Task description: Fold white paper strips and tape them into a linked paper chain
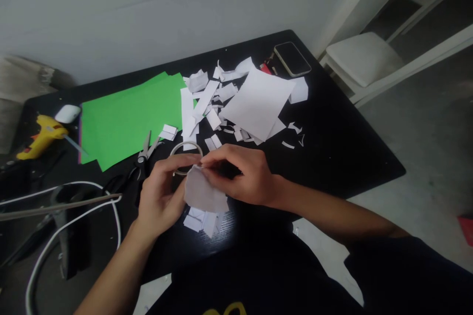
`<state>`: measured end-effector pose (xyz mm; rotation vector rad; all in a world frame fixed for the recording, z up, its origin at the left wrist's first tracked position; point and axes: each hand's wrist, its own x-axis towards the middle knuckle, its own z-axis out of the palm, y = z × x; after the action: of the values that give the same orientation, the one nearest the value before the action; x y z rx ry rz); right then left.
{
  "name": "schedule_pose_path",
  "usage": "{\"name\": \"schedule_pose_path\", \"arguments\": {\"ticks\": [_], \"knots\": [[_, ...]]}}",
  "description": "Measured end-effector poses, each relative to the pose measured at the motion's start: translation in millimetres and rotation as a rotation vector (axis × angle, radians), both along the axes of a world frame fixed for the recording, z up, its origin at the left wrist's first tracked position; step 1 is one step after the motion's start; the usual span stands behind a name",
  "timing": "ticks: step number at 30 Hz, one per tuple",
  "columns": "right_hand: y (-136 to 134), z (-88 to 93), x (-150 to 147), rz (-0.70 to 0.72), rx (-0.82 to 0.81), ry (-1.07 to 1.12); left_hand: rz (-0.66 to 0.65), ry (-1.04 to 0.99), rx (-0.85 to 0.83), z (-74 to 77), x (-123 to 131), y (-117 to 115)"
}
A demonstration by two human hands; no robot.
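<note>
Between my two hands is a small piece of white paper (205, 191), raised a little above the black table. My left hand (162, 189) has its fingers and thumb closed on the paper's left and upper edge. My right hand (240, 172) pinches the same piece at its upper right, fingertips meeting those of the left. Just behind the fingertips, a ring-shaped roll of tape (176, 146) lies partly hidden. Below the held piece sits a small stack of folded white papers (194, 219). Black-handled scissors (142, 157) lie open to the left of my left hand.
Green sheets (129, 118) cover the back left of the black table (347, 157). White scraps (199, 108) and larger white sheets (258, 103) lie behind my hands. A yellow glue gun (44, 135), white cable (118, 221) and phone (292, 58) lie around.
</note>
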<state>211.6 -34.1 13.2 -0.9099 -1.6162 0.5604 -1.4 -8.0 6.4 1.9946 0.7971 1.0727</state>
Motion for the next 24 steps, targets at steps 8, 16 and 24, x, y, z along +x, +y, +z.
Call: {"name": "schedule_pose_path", "arguments": {"ticks": [8, 16, 24], "knots": [[2.3, 0.4, 1.0, 0.068, -0.173, 0.049, -0.061, 0.259, 0.333, 23.4, -1.2, 4.1], [4.8, -2.0, 1.0, 0.223, -0.488, 0.223, -0.017, 0.230, 0.328, 24.3, 4.2, 3.7], [5.0, -3.2, 2.2, 0.217, -0.536, 0.290, -0.008, 0.265, 0.326, 22.2, 0.7, 4.5]]}}
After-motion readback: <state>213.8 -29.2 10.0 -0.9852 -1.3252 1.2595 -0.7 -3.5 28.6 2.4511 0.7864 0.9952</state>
